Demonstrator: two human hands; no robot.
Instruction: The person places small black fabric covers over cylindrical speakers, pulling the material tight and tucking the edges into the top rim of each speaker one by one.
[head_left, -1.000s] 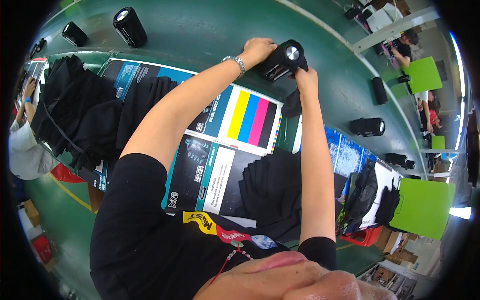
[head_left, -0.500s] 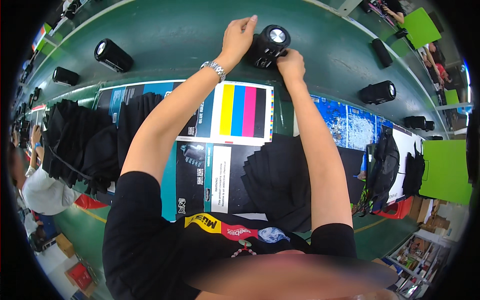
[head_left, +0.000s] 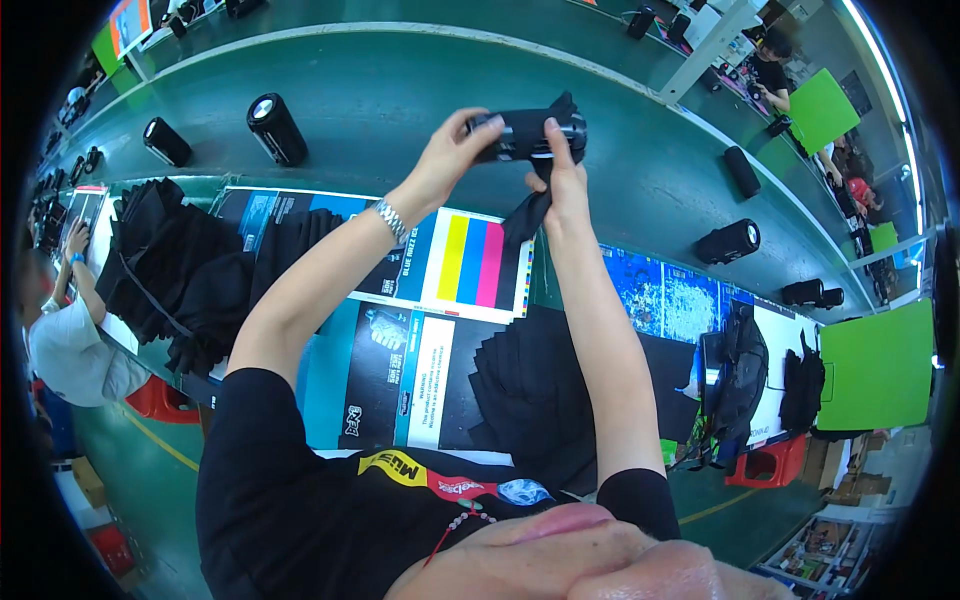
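Note:
A black cylindrical speaker [head_left: 523, 132] is held up sideways over the green work surface. My left hand [head_left: 452, 157] grips its left end, thumb and fingers around it. My right hand [head_left: 566, 190] holds it near the right end, one finger pressed up along its side. From the right hand a strip of black cloth [head_left: 525, 219] hangs down over the color-striped printed sheet [head_left: 470, 260]. More black cloth pokes up behind the speaker's right end. A fanned stack of black cloth pieces [head_left: 530, 385] lies between my forearms.
Several more speakers stand or lie along the green surface, one [head_left: 276, 130] to the left and another [head_left: 728, 241] to the right. Heaped black cloth [head_left: 165, 265] lies at left. A black bag [head_left: 738, 375] sits at right near a green board [head_left: 875, 365]. Co-workers sit nearby.
The speaker has gone from upright to sideways and is now in both hands. Black cloth now hangs at my right hand. The whole view has shifted and tilted.

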